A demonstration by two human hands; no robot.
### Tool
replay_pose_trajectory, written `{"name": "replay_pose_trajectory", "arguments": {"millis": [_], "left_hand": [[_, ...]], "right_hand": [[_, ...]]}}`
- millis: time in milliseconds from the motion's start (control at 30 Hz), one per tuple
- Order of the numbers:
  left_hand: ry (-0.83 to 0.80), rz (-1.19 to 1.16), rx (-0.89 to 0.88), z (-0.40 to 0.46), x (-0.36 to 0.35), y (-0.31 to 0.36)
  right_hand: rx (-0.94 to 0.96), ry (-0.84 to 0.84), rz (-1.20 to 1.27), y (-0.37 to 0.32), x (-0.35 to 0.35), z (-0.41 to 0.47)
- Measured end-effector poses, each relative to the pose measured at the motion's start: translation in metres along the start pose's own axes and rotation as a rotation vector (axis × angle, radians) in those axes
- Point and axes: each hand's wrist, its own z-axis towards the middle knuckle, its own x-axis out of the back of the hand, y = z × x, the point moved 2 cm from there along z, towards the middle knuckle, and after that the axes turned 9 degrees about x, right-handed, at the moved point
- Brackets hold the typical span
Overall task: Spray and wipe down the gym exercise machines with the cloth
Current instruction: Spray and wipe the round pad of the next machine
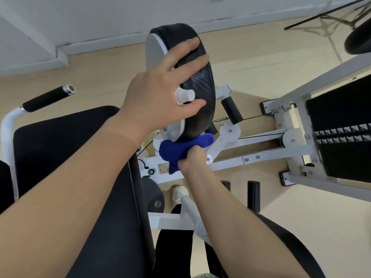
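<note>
Black padded vinyl seat (80, 177) of a white-framed gym exercise machine (261, 157) fills the lower left, seen from above by a head-worn camera. 2 bare forearms reach forward over it. Below them, near the bottom middle, a white shoe (179, 192) stands on the pale wood floor (261, 77) beside a grey round cover on the frame.

Just past the seat's front edge, the right hand (193, 157) is clenched around a crumpled bright blue cloth (180, 149) and presses it against the lower rim of an oval black padded cushion (198, 87), which stands on edge on a white backing plate. The cloth sits between this hand and the cushion, touching both, directly over the white pivot arms of the frame.

Higher up, the left hand (160, 91) lies spread over the cushion's side, its fingers straight and splayed across the black textured surface. A small white plastic spray nozzle (184, 95) sticks out between the fingers of this hand; the bottle under it is hidden, so how it is held cannot be told.

At left, a black foam handle (46, 98) with a chrome end cap rises from a white tube. At right, a dark weight stack (341, 135) stands inside a white frame, joined by a thin cable. Farthest away, a white wall with a skirting board meets the floor.
</note>
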Motion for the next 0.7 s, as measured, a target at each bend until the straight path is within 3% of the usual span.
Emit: {"name": "replay_pose_trajectory", "arguments": {"millis": [133,233,400,567,700], "left_hand": [[0.028,0.007,-0.015,-0.003,-0.003,0.002],[0.035,0.012,-0.01,-0.002,-0.006,0.002],[0.016,0.015,-0.001,-0.001,-0.003,-0.001],[0.002,0.002,0.009,-0.007,-0.006,0.001],[0.01,-0.007,0.034,-0.012,-0.009,0.006]], "right_hand": [[0.174,-0.24,0.119,-0.006,0.016,-0.026],[0.162,-0.161,0.083,-0.001,0.003,-0.001],[0.007,-0.045,-0.262,0.001,-0.007,0.028],[0.285,0.052,-0.859,-0.026,0.027,0.021],[0.424,-0.055,-0.865,-0.027,0.048,0.009]]}}
